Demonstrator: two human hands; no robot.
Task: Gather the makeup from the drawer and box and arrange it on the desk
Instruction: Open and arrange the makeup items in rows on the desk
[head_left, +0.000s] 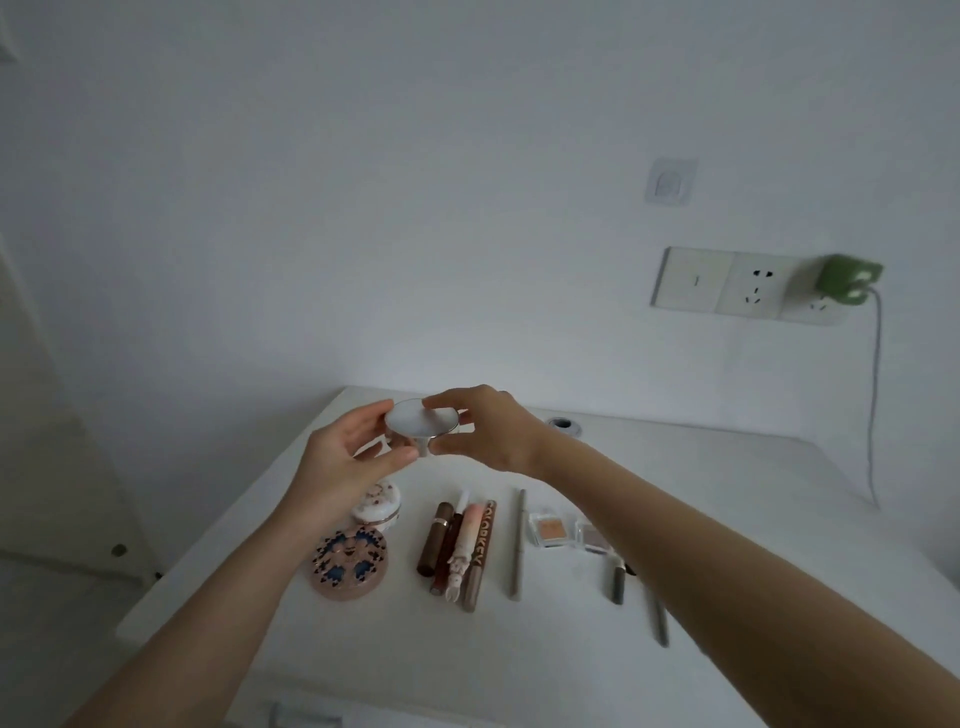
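Note:
Both hands hold a round white compact (422, 422) with a silver rim in the air above the white desk (727, 519). My left hand (343, 462) pinches its left edge between thumb and fingers. My right hand (488, 431) grips its right side. Below on the desk lie a floral white compact (378, 505), a patterned pink and blue compact (350, 562), a cluster of lip tubes (457, 551), a thin pencil (518, 544), two small eyeshadow pans (550, 529) and more pencils (657, 618) partly hidden by my right forearm.
A cable hole (562, 425) sits at the desk's back edge. On the wall are a switch and sockets (737, 285) with a green charger (849, 278) whose cord hangs down to the right. The desk's left edge drops off beside the compacts.

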